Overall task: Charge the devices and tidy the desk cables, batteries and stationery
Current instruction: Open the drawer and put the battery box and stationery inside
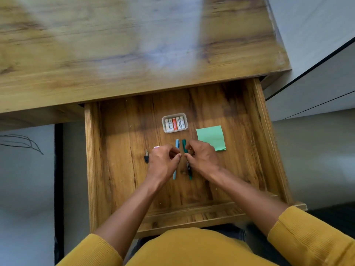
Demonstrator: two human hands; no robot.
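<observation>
An open wooden drawer [119,150] holds the stationery. A light blue pen [177,144] and a green pen [184,145] lie side by side, pointing away from me. My left hand [162,163] curls its fingers and thumb round the middle of the blue pen. My right hand [204,158] pinches the green pen just below its cap. A small clear box [174,123] with several batteries sits behind the pens. A green sticky-note pad [211,137] lies to the right, partly under my right hand.
A small black item with a metal tip [146,157] lies left of my left hand, and something pink-white [156,147] peeks out above its knuckles. The desk top [134,54] overhangs the drawer's back. White cabinet fronts [317,89] stand to the right.
</observation>
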